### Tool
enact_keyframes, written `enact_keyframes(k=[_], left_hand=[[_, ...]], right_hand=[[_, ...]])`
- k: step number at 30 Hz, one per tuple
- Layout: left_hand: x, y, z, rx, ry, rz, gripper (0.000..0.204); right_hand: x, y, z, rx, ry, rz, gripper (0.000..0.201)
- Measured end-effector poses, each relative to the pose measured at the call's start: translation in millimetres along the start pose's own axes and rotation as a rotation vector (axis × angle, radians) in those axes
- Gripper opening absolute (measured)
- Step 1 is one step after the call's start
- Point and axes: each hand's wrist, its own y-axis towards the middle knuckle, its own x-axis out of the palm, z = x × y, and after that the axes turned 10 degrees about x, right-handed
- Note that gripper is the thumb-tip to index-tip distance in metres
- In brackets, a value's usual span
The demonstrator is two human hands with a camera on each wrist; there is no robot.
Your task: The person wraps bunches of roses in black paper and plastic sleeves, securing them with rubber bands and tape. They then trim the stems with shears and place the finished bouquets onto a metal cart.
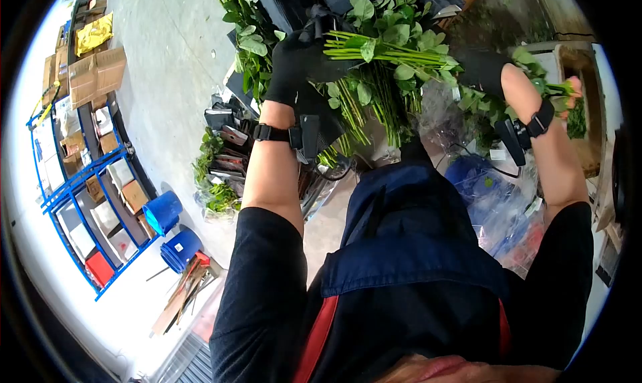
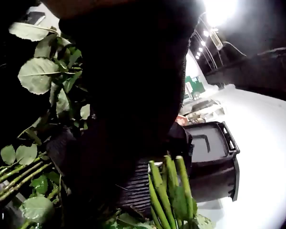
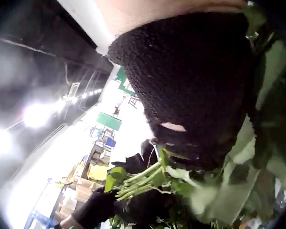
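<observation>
A bunch of green stems with leaves (image 1: 384, 51) lies crosswise in the head view, cut ends toward the left. My right hand (image 1: 483, 71), in a black glove, grips its leafy end; pink blooms (image 1: 574, 89) stick out beyond it. In the right wrist view that gloved hand (image 3: 186, 90) covers the stems (image 3: 139, 183) where they enter it. My left hand (image 1: 294, 69), gloved in black, is beside the cut ends; its fingers are hidden by dark material and shadow. More stems (image 1: 391, 109) hang below the bunch. The left wrist view shows cut stems (image 2: 169, 191) below the dark glove.
Blue shelving (image 1: 80, 209) with boxes stands at the left, with blue buckets (image 1: 162, 212) beside it. Clear plastic wrap (image 1: 501, 209) lies at the right near a wooden crate (image 1: 580, 115). A black bin (image 2: 212, 162) shows in the left wrist view.
</observation>
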Motion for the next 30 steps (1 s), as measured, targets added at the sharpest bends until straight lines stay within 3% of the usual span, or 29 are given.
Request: enact_keyframes(k=[1, 2, 4, 5, 6, 9, 10, 11, 13, 14, 15, 19, 20, 21, 22, 24, 27, 30], left_hand=[[5.8, -2.4, 10.0, -0.031, -0.048, 0.021, 0.017], [6.4, 0.6, 6.2, 0.020, 0.232, 0.007, 0.021], [12.0, -1.1, 2.7, 0.266, 0.504, 0.009, 0.021], [18.1, -3.5, 3.9, 0.321, 0.482, 0.010, 0.026], [24.8, -6.2, 10.5, 0.377, 0.459, 0.009, 0.031], [52.3, -23.0, 41.4, 0.538, 0.881, -0.123, 0.060], [64.2, -24.9, 35.0, 0.682, 0.818, -0.049, 0.058], [72.7, -29.4, 28.8, 0.769, 0.972, -0.068, 0.060], [92.3, -34.6, 28.1, 0.489, 0.747, -0.106, 0.063], [101.6, -37.1, 28.8, 0.507, 0.734, -0.109, 0.062], [110.5, -38.4, 31.1, 0.524, 0.722, -0.109, 0.062], [130.6, -34.6, 56.7, 0.591, 0.691, -0.079, 0.059], [129.7, -36.3, 91.0, 0.427, 0.702, -0.147, 0.048], [133.3, -36.5, 91.0, 0.477, 0.714, -0.102, 0.045], [138.5, -35.7, 89.5, 0.529, 0.729, -0.051, 0.042], [148.9, -35.0, 86.9, 0.599, 0.606, -0.011, 0.038], [164.5, -58.9, 94.9, 0.848, 0.680, 0.100, 0.035], [172.8, -85.7, 121.0, 0.729, 0.166, -0.063, 0.034]], right_hand=[[-1.7, -3.8, -1.5, 0.045, -0.085, 0.067, 0.055], [5.9, -2.2, 8.2, -0.011, -0.146, 0.211, 0.051], [-9.0, -16.4, -8.6, 0.110, -0.272, 0.241, 0.047], [-16.7, -26.6, -18.2, 0.174, -0.337, 0.254, 0.045], [-19.7, -35.1, -24.7, 0.161, -0.397, 0.359, 0.041], [-36.4, -40.3, -38.2, 0.164, -0.508, 0.439, 0.037], [-36.2, -35.8, -36.2, 0.118, -0.477, 0.549, 0.028], [-35.0, -34.6, -40.7, 0.095, -0.479, 0.575, 0.026], [-36.9, -32.6, -58.5, 0.048, -0.489, 0.630, 0.021], [-23.6, -24.9, -57.8, -0.020, -0.522, 0.648, 0.019], [-1.6, -3.2, -50.4, 0.102, -0.244, 0.596, 0.019], [-12.0, 2.8, -71.5, 0.137, -0.447, 0.213, 0.023], [-21.9, -1.1, -71.6, 0.090, -0.438, 0.183, 0.026], [-32.4, -5.0, -74.2, 0.041, -0.433, 0.152, 0.029], [-41.2, -10.7, -81.0, 0.113, -0.275, 0.065, 0.040], [-21.3, -14.2, -61.9, -0.041, 0.151, 0.196, 0.041], [-2.6, -28.6, -43.2, -0.161, 0.469, 0.251, 0.042], [13.9, -48.2, -34.0, -0.184, 0.686, 0.257, 0.043]])
